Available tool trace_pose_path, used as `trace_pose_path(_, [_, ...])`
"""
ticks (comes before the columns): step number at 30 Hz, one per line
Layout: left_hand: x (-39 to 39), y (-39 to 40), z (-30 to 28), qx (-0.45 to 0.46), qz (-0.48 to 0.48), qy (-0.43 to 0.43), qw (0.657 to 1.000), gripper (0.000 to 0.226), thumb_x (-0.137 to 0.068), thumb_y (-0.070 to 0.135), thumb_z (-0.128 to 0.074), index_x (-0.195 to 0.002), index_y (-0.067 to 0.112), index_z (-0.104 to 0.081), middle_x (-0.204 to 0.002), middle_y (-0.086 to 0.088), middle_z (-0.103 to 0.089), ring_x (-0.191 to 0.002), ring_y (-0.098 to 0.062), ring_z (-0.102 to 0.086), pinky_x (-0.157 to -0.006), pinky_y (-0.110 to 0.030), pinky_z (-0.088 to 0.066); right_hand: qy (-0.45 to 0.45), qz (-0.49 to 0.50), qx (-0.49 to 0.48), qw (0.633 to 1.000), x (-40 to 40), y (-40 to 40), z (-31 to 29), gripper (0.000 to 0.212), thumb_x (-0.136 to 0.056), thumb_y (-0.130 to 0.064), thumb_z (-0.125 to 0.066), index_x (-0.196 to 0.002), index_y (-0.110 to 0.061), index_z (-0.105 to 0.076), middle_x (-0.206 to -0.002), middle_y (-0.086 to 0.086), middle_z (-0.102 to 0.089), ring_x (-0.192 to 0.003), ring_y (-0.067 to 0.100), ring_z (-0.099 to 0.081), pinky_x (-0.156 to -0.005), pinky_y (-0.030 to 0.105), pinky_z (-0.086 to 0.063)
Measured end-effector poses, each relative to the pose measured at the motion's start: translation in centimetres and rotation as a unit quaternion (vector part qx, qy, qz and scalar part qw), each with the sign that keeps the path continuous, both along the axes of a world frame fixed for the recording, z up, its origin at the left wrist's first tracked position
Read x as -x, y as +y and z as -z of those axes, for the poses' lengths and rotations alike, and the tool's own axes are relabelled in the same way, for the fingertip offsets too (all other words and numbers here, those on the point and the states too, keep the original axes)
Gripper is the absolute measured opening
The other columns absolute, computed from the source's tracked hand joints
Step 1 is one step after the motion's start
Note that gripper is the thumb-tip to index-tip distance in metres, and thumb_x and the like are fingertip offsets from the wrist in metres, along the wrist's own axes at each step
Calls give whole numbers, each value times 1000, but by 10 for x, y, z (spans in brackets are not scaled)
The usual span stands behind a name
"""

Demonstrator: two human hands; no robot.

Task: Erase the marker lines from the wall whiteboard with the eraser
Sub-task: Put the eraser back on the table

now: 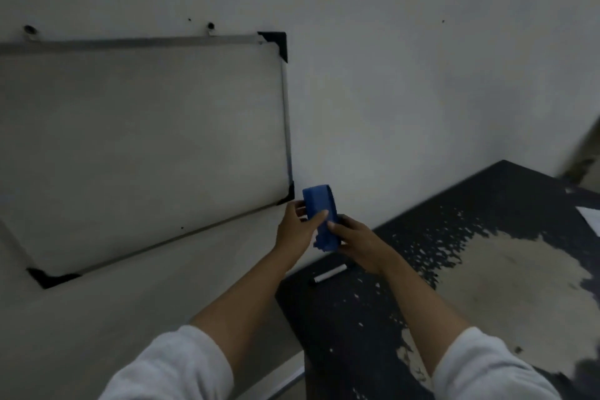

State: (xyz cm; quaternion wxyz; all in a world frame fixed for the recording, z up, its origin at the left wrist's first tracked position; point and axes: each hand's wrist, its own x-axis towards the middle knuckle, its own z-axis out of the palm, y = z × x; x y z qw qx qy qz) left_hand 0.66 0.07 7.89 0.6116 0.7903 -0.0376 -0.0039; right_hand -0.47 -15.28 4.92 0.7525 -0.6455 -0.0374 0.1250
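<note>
Just right of the whiteboard's lower right corner, a blue eraser was held up in the air by both hands, above the near edge of a dark, worn table. Its long axis ran nearly upright, the top end leaning slightly left toward the board. Fingers of the left hand curled around its left side, thumb across the front; the right hand gripped the lower part from the right. A marker lay on the table below. White sleeves covered both forearms.

blue eraser upright, whiteboard blank
</note>
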Motion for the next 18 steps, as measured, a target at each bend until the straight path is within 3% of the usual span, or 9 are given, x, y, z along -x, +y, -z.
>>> trace_pose_path(2, [1,1,27,-36,3,26,999,68,-81,36,-72,-134,11,-38,-135,-5,-51,-110,-17,-54,-90,-26,-44,-10,3,170,985,1,-12,19,45,-85,-25,-69,-124,-14,-50,-121,7,-60,-102,19,-63,-79,27,-52])
trace_pose_path(3, [2,3,42,-62,8,46,997,72,-80,34,-73,-137,10,-34,-137,-6,-49,-114,-20,-53,-91,-26,-44,-21,-7,276,961,0,-17,29,47,-82,-26,-72,-123,-17,-49,-120,5,-59,-100,17,-61,-76,25,-50])
trace_pose_path(5, [5,5,72,-138,44,85,986,78,-82,30,-72,-142,9,-28,-142,-8,-43,-123,-24,-48,-96,-28,-41,-51,-36,449,891,-4,-25,53,56,-77,-26,-76,-125,-15,-48,-121,6,-57,-104,20,-56,-79,28,-45])
trace_pose_path(7, [8,4,101,-227,86,109,964,77,-84,26,-70,-144,7,-26,-145,-10,-40,-127,-26,-45,-98,-28,-39,-83,-70,550,828,-11,-29,75,62,-74,-23,-77,-127,-14,-48,-124,10,-54,-110,28,-52,-86,33,-43])
trace_pose_path(11, [13,-10,140,-257,126,159,945,64,-86,21,-65,-142,11,-34,-134,-11,-52,-115,-26,-53,-91,-30,-45,-130,-119,658,732,-18,-28,108,61,-78,-21,-70,-133,-21,-42,-130,9,-46,-117,31,-43,-94,41,-39])
trace_pose_path(18, [19,-19,168,-232,99,181,951,74,-90,21,-60,-150,16,-16,-143,-9,-43,-124,-27,-47,-101,-33,-41,-174,-118,713,669,-29,-28,128,56,-87,-23,-57,-139,-28,-36,-145,1,-38,-133,25,-30,-102,38,-29])
